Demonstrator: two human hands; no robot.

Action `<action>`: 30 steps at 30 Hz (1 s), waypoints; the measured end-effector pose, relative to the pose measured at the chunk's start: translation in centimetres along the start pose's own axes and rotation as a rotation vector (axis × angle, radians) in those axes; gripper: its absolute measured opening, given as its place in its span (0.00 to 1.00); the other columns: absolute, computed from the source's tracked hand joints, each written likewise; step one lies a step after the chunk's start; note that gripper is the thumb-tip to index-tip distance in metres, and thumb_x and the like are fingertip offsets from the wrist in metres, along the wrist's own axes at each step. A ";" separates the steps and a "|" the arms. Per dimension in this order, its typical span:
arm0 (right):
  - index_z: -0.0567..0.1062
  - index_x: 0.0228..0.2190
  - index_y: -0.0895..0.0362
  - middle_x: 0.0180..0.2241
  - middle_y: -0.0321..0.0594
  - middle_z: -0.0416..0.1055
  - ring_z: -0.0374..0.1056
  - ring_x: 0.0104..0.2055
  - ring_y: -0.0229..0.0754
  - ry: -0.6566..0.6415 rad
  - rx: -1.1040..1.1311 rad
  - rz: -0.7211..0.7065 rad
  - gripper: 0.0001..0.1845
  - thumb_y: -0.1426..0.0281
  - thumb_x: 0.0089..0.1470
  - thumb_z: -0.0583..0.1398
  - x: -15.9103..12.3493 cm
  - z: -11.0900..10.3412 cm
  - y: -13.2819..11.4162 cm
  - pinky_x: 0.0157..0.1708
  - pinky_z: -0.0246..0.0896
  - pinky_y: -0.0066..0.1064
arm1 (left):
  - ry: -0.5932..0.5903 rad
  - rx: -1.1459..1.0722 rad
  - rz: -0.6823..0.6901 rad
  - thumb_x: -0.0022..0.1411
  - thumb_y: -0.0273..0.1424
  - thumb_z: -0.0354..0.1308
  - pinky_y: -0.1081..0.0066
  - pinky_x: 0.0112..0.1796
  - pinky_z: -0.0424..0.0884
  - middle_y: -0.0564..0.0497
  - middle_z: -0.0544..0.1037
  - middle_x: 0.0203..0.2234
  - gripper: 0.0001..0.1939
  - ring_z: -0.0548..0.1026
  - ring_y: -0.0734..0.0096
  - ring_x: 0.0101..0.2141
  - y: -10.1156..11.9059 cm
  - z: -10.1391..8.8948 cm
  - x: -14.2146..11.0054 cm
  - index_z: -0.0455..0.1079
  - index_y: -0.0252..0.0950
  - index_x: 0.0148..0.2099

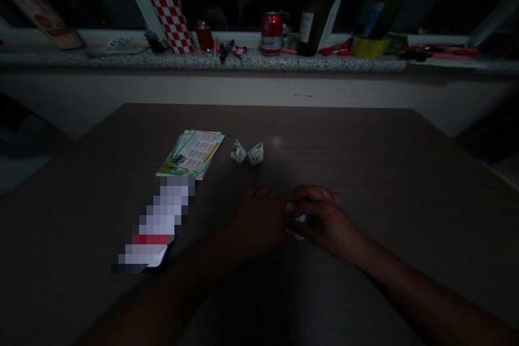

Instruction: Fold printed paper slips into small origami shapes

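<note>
A small piece of folded paper (295, 235) is between my two hands, low over the table, mostly covered by fingers. My right hand (324, 221) pinches it from the right, thumb below and fingers above. My left hand (261, 220) is closed against the paper's left side, its back towards me and its fingertips mostly hidden. Farther off stand two small folded paper shapes (255, 154), pointed and printed in green and white, side by side. Left of them lies a stack of printed cards (197, 151) with calendar-like grids.
A lit phone (162, 216), its screen blurred out, lies left of my left arm on the brown table (365, 151). Along the stone windowsill (227, 62) stand a red can (271, 32), a checkered bottle (174, 21), a dark drink cup (312, 24) and a yellow tape roll (370, 47).
</note>
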State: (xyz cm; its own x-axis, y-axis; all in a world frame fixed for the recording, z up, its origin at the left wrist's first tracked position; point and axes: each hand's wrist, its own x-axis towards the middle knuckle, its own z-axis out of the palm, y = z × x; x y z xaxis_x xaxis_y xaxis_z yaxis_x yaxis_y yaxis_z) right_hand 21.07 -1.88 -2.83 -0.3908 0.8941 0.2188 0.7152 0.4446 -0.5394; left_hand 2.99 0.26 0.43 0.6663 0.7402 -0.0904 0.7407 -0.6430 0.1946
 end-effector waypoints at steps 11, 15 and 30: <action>0.79 0.39 0.47 0.47 0.39 0.70 0.64 0.51 0.49 -0.093 0.011 -0.042 0.17 0.71 0.44 0.68 -0.3 -1.1 0.2 0.52 0.52 0.46 | -0.021 0.009 -0.032 0.61 0.32 0.52 0.55 0.42 0.66 0.41 0.78 0.35 0.10 0.73 0.54 0.40 0.1 -0.2 0.0 0.73 0.32 0.37; 0.79 0.39 0.47 0.47 0.39 0.70 0.65 0.51 0.49 -0.066 0.015 -0.032 0.18 0.72 0.42 0.69 -0.4 -0.8 0.3 0.52 0.52 0.46 | -0.016 0.029 -0.030 0.61 0.31 0.52 0.55 0.42 0.67 0.42 0.78 0.34 0.11 0.74 0.54 0.39 0.2 -0.1 0.1 0.73 0.32 0.37; 0.80 0.36 0.46 0.45 0.40 0.71 0.65 0.50 0.50 -0.024 0.020 -0.038 0.16 0.69 0.42 0.70 -0.2 -0.3 0.4 0.52 0.50 0.49 | -0.027 0.007 -0.047 0.61 0.29 0.50 0.58 0.41 0.66 0.42 0.78 0.34 0.10 0.73 0.56 0.39 0.1 -0.3 0.1 0.72 0.32 0.35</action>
State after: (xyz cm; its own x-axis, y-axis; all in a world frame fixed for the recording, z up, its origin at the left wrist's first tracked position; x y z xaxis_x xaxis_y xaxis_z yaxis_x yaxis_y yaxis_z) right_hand 21.60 -1.91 -2.87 -0.4318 0.8747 0.2199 0.6878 0.4771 -0.5472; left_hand 3.08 0.34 0.77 0.6329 0.7640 -0.1254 0.7716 -0.6092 0.1828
